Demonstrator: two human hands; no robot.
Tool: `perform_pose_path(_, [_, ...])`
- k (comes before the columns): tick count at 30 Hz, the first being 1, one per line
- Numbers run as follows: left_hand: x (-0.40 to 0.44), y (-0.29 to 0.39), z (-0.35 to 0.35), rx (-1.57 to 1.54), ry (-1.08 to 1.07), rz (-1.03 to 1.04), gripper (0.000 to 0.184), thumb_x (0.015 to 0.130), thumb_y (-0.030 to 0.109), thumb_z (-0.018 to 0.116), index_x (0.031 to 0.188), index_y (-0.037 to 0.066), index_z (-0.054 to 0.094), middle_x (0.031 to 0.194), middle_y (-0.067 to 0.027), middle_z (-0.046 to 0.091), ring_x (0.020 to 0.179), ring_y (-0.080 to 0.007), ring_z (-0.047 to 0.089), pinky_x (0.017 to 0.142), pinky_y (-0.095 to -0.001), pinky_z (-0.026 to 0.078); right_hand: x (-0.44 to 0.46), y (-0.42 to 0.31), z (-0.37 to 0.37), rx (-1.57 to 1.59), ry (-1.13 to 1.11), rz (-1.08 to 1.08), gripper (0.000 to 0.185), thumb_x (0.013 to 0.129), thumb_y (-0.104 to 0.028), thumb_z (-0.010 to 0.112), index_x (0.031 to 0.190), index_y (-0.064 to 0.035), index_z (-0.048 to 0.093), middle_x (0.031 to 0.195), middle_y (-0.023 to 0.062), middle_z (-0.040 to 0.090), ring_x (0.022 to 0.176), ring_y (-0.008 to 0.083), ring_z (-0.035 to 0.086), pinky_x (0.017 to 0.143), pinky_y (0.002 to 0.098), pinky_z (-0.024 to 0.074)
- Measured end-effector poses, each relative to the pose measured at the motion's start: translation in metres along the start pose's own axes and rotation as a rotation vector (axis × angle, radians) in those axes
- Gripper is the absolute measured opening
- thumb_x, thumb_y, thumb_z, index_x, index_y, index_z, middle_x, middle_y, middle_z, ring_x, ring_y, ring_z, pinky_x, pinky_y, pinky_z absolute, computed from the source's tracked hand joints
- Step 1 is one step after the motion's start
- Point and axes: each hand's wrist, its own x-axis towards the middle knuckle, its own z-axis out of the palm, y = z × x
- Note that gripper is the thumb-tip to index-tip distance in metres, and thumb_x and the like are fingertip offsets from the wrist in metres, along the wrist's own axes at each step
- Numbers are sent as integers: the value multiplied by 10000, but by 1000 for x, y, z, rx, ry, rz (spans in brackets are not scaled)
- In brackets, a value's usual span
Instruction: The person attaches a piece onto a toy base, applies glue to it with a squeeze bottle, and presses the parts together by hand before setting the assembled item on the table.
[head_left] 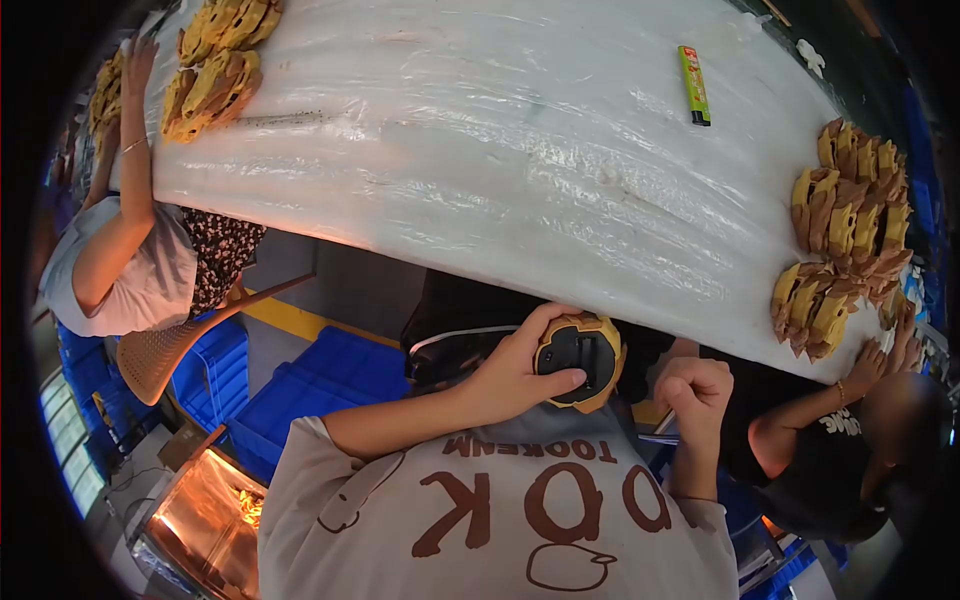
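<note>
My left hand (520,370) grips a round piece with a black face and a jagged yellow rim (581,362), just below the table's near edge. Its thumb lies across the black face, beside a dark slot. A short distance to the right, my right hand (695,392) is closed with its fingers curled in. Whatever it may hold is hidden. The two hands are apart, both in front of my printed grey shirt (500,520).
A plastic-covered table (450,150) spans the view, with a green lighter-like item (694,86) on it. Yellow-brown pieces are stacked at left (212,95) and right (850,215). One person (125,260) works at left, another (820,440) at right. Blue crates (310,395) stand below.
</note>
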Motion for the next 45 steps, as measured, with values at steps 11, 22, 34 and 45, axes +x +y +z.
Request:
perform_pose_path(11, [29, 4, 26, 110, -227, -103, 707, 831, 83, 605, 1332, 11, 113, 1274, -161, 336, 1208, -212, 338, 985, -317, 316, -17, 29, 66, 412, 537, 384, 400, 906, -165, 460, 1245, 12, 341, 1179, 113, 435, 1084, 157, 409, 954, 283, 307])
perform_pose_path(22, [35, 1, 19, 151, -368, -164, 822, 840, 146, 615, 1337, 14, -26, 1282, -230, 343, 1187, -305, 394, 974, -357, 327, -8, 11, 62, 511, 601, 436, 382, 900, -153, 475, 1231, 11, 377, 1173, 118, 478, 1070, 170, 456, 941, 292, 344])
perform_pose_path(34, [48, 10, 5, 372, -568, -233, 826, 837, 250, 620, 1331, -39, 25, 1235, -295, 375, 1115, -375, 466, 921, -383, 371, -9, 7, 53, 535, 577, 512, 392, 896, -144, 485, 1247, -3, 378, 1219, 122, 458, 1109, 181, 442, 967, 324, 325])
perform_pose_path(45, [40, 0, 11, 117, -439, -277, 733, 846, 185, 580, 1320, -31, 65, 1176, -330, 423, 1065, -434, 485, 883, -421, 388, 4, 9, 63, 600, 752, 486, 296, 866, -119, 513, 1132, -3, 456, 1106, 111, 527, 1004, 165, 513, 886, 302, 407])
